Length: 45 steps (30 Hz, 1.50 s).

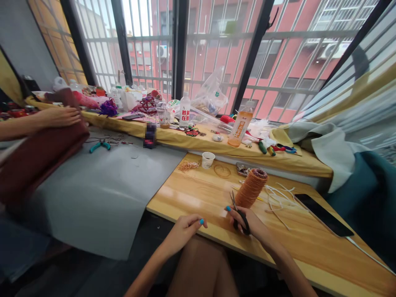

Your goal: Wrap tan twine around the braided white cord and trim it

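Small scissors (244, 221) with black handles are held in my right hand (247, 218), their blades pointing up and away beside a cone of orange-brown cord (252, 189). The cone stands tilted in the view on the wooden table, just beyond that hand. My left hand (186, 232) is at the table's front edge, apart from the scissors. Its fingers are curled in with the thumb, which has a blue nail, against them. Whatever it may pinch is too small to make out.
On the wooden table (185, 194) are a paper cup (208, 160), a cord coil (222, 171), white cords (278, 198) and a phone (323, 214). Bottles and craft materials crowd the yellow-covered ledge (198, 142). At left, another person's hand (63, 116) rests on dark red cloth; pliers (100, 145) lie nearby.
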Motion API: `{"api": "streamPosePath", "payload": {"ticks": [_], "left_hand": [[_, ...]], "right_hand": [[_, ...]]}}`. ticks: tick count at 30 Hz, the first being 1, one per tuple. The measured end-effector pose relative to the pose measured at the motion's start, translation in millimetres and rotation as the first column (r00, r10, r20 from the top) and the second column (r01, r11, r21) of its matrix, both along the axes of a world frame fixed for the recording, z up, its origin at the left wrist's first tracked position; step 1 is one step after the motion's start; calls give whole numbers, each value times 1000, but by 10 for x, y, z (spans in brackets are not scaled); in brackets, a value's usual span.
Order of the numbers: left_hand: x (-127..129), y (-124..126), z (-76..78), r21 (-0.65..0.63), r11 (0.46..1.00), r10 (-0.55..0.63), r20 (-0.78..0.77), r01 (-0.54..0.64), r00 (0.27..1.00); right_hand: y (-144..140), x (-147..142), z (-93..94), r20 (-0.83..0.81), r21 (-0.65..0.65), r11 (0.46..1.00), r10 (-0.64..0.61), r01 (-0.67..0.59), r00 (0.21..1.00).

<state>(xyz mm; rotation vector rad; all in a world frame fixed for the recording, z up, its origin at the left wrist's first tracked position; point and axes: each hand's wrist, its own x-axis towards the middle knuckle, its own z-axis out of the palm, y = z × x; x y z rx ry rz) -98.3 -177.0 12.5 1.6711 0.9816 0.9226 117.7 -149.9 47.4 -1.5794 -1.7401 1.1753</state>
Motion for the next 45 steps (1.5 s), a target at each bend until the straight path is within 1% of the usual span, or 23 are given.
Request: {"api": "streamPosePath", "payload": {"ticks": [3,6,8,12,14,17,20,22,25,28,30,32,37,40,42,43,45], "left_hand": [[-25,-2,-10,2,1000,28,-20,-28,999],[-36,13,-31,-5,999,43,-38,-43,998],[-37,27,-48,-12,999,48,-40,-48,998],[-33,50,-83,-21,998,50,-30,-51,998],[-31,56,-93,-26,998,56,-22,-57,998],[-31,57,-98,-27,997,67,-10,-67,998],[-32,52,-97,-19,998,58,-15,-58,998],[-34,45,-92,-19,999,48,-19,-49,999],[-38,35,-78,-13,999,43,-27,-44,999],[-49,28,-61,14,999,39,-44,-38,998],[-56,25,-54,28,999,31,-49,-29,998],[-58,26,-55,34,999,27,-47,-25,999],[-52,28,-95,24,999,32,-26,-31,999],[-83,25,-94,-20,999,43,-7,-43,999],[-119,53,-34,-24,998,64,-7,-65,998],[-134,90,19,-6,996,85,-14,-85,996],[-139,231,166,82,986,149,-50,-145,988]], "right_hand": [[45,53,-28,-31,28,999,-44,45,999],[83,98,-39,-10,34,995,-94,94,996],[90,114,-36,26,19,991,-131,130,991],[42,141,-10,88,-49,981,-185,190,979],[3,162,4,115,-88,975,-194,205,974],[-25,178,15,112,-130,973,-176,190,978],[14,133,6,85,-131,972,-183,193,979],[63,74,-16,66,-107,968,-222,228,973],[120,-10,-79,11,-33,957,-287,287,958],[125,-46,-165,-34,53,939,-339,341,940],[110,-43,-221,-31,90,925,-367,369,930],[96,-30,-269,-27,116,917,-382,382,924],[94,5,-357,-39,228,892,-392,390,919],[78,16,-366,-67,205,907,-362,368,930],[44,19,-350,-82,216,919,-320,330,944],[23,17,-339,-92,231,919,-307,320,947],[-17,9,-317,-117,252,912,-303,323,946]]}}
